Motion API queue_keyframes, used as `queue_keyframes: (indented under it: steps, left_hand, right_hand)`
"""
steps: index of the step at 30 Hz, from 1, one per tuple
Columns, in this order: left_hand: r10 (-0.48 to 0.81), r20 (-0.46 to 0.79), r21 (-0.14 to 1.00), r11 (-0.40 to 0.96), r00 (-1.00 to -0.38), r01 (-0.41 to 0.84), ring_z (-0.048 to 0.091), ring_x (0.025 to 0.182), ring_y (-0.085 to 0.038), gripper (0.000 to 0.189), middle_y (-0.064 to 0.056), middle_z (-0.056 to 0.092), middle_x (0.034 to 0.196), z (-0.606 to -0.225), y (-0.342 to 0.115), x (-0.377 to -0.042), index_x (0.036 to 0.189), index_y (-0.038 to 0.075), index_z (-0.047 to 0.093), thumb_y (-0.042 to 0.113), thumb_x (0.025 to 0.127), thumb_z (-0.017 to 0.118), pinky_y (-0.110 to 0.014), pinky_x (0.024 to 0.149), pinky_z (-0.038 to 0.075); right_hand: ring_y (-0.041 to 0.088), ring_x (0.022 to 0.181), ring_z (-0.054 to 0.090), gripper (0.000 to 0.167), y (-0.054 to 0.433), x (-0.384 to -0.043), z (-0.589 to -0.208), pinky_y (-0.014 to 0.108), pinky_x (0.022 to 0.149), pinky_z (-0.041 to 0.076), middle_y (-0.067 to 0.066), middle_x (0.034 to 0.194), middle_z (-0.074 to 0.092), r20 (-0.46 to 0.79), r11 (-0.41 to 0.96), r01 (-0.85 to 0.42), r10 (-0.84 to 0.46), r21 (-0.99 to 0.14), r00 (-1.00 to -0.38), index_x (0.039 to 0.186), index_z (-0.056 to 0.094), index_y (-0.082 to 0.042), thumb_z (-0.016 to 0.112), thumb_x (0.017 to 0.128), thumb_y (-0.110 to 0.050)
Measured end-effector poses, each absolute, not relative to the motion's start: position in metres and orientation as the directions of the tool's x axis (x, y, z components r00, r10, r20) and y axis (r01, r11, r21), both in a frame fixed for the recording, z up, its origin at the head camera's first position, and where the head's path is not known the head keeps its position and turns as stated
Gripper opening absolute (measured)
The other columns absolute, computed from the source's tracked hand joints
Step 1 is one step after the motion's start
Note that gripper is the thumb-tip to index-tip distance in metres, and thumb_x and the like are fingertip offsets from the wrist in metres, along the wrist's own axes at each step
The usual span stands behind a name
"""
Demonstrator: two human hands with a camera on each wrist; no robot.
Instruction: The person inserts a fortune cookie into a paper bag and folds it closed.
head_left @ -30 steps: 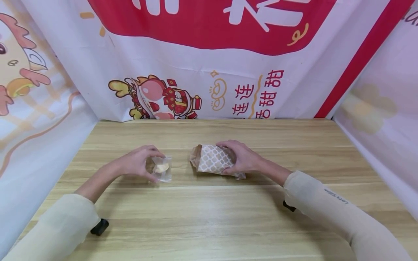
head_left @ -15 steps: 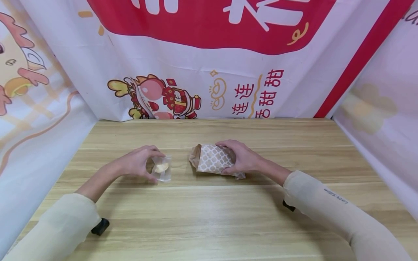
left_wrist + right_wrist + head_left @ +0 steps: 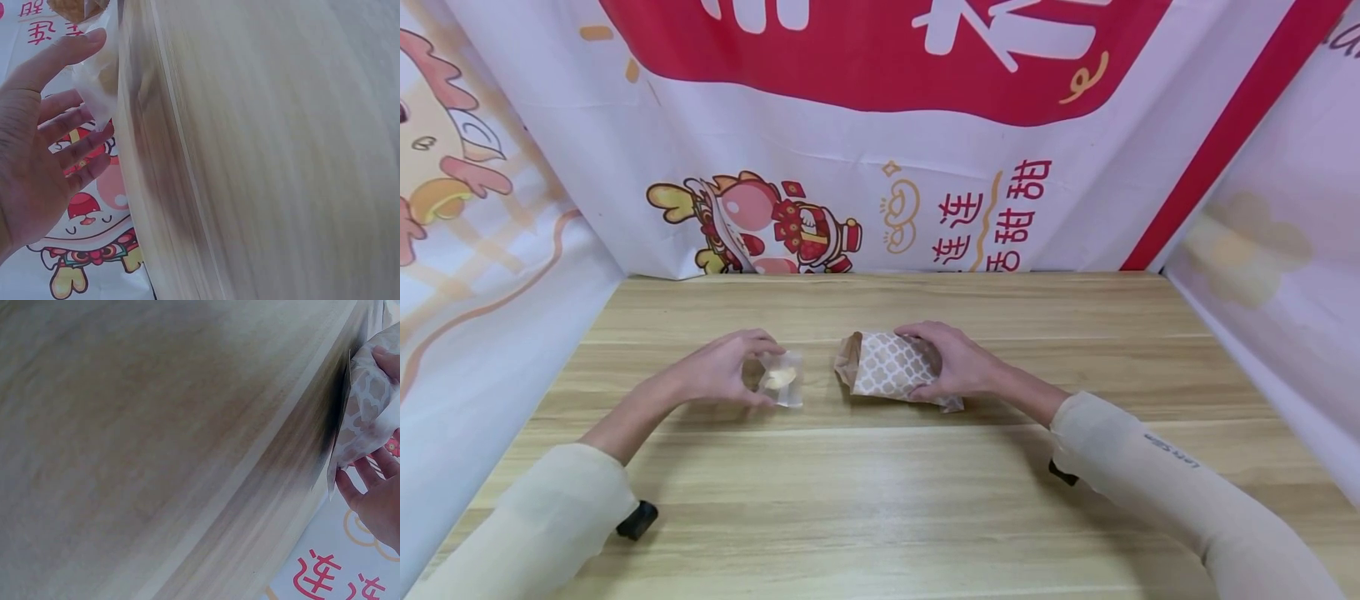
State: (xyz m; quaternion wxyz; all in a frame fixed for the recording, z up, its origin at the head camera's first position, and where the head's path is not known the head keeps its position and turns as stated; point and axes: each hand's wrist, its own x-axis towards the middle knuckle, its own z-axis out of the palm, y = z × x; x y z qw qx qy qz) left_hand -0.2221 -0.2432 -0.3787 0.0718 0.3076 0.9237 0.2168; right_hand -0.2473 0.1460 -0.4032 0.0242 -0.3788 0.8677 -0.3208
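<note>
Between thumb and fingers, my left hand (image 3: 722, 371) pinches a small clear plastic packet (image 3: 782, 379) with a pale yellowish piece inside. The left wrist view shows the packet (image 3: 100, 69) beside the thumb, slightly above the table. To its right a brown paper bag (image 3: 887, 365) with a white lattice pattern lies on its side, its open end facing the packet. Thumb and fingers of my right hand (image 3: 958, 364) grip the bag's other end. In the right wrist view the bag (image 3: 362, 409) is cut off by the frame edge. The bag's inside is hidden.
Both things are on a wood-grain table (image 3: 865, 500). A printed white and red cloth (image 3: 880, 133) hangs along the back edge, with more cloth at the left and right sides. A black object (image 3: 637, 520) sits under the left cuff.
My left hand has shifted a little to the right and away from me with the packet, bringing it nearer the bag's open end. The right hand and the bag have stayed still.
</note>
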Motion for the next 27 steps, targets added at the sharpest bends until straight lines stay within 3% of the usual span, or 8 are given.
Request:
queue_keyframes:
  steps: [27]
  left_hand:
    - [0.508,0.200,0.459,0.707,-0.838,0.538,0.062,0.116,-0.039,0.071,-0.018,0.063,0.130,-0.382,-0.205,-0.227,0.132,-0.003,0.064,0.027,0.074,0.093,-0.063,0.101,0.051]
  right_hand:
    - [0.033,0.138,0.051,0.098,0.146,-0.246,-0.402,0.051,0.120,0.035,0.014,0.147,0.057,0.176,0.517,-0.627,-0.673,-0.582,-0.719,0.147,0.052,-0.003,0.099,0.064,-0.026]
